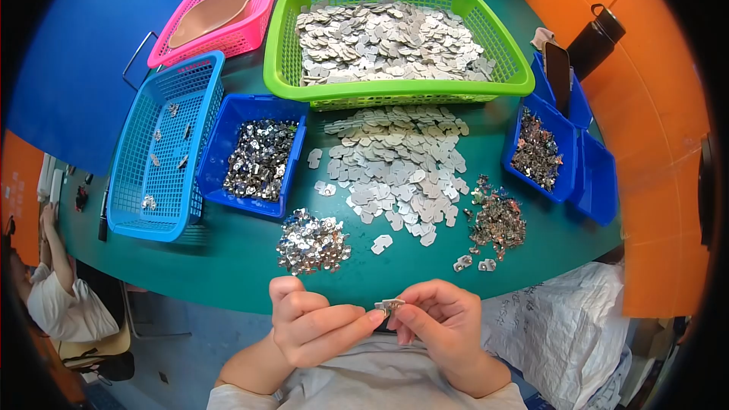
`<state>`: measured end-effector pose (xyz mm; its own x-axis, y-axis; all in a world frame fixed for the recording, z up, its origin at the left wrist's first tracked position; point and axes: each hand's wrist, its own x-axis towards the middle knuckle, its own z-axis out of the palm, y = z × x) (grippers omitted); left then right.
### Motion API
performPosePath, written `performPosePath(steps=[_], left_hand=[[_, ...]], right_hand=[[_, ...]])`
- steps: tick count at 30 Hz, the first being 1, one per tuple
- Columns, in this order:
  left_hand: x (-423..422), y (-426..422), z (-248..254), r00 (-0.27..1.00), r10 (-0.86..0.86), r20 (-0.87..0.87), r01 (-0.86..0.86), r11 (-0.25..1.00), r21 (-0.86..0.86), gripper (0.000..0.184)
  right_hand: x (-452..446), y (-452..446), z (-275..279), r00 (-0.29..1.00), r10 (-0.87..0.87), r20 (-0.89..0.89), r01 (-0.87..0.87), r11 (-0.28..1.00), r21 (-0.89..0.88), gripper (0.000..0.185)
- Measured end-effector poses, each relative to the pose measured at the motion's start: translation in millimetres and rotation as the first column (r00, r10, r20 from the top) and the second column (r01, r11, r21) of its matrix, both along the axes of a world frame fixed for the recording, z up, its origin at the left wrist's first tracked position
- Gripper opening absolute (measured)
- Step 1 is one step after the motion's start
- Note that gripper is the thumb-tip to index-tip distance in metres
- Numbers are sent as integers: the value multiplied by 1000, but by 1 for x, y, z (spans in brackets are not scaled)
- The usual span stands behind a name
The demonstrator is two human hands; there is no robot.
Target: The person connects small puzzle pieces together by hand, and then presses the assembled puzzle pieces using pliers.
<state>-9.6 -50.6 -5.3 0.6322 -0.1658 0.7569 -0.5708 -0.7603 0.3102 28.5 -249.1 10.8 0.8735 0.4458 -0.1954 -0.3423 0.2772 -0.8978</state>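
Note:
My left hand and my right hand meet at the table's front edge, both pinching a small metal piece between their fingertips. Beyond them on the green table lie a pile of small shiny parts at the left, a heap of flat grey metal plates in the middle and a pile of small mixed metal parts at the right. Two small pieces rest just below the right pile. Fine details of the held piece are too small to tell.
Behind the plates stands a green basket full of similar plates. Blue bins hold small parts. A light-blue basket and a pink basket are at left. A bottle, a phone and another person show.

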Motion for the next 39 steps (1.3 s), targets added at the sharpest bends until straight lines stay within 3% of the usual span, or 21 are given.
performPosePath(steps=[6, 8, 9, 11, 17, 20, 22, 25, 28, 39], left_hand=[[10, -1, 6, 999, -22, -32, 21, 999, -34, 31], [15, -2, 5, 976, -164, -142, 125, 961, -248, 27], [16, -4, 5, 976, -165, -140, 126, 960, -249, 27], [15, -9, 3, 921, -306, -243, 143, 842, -520, 23], [10, -22, 4, 837, -346, -424, -12, 763, -646, 18], [14, -30, -2, 829, -316, -462, 1, 827, -563, 15], [19, -36, -5, 838, -293, -460, 30, 867, -497, 14], [24, -45, -8, 858, -245, -451, 64, 923, -380, 14], [29, -53, -11, 881, -205, -427, 72, 949, -307, 15], [36, -50, -6, 871, -187, -455, 76, 965, -250, 15]], right_hand=[[-1, 0, -1, 1000, -10, 24, 10, 1000, -6, 11], [-2, -1, -2, 999, -31, 38, 32, 999, -24, 11], [-2, -1, -3, 999, -26, 39, 26, 999, -18, 11], [-3, -3, -6, 999, -25, 42, 25, 1000, -14, 11], [-7, -11, -10, 996, -51, 74, 52, 999, -16, 12], [-7, -17, -15, 969, -109, 224, 143, 980, -139, 11], [-4, -26, -15, 855, 37, 518, 252, 843, -476, 10], [-2, -33, -9, 803, 128, 583, 327, 723, -609, 11], [1, -33, -19, 733, 96, 673, 427, 706, -565, 10], [5, -31, -15, 737, 124, 664, 458, 631, -626, 7]])
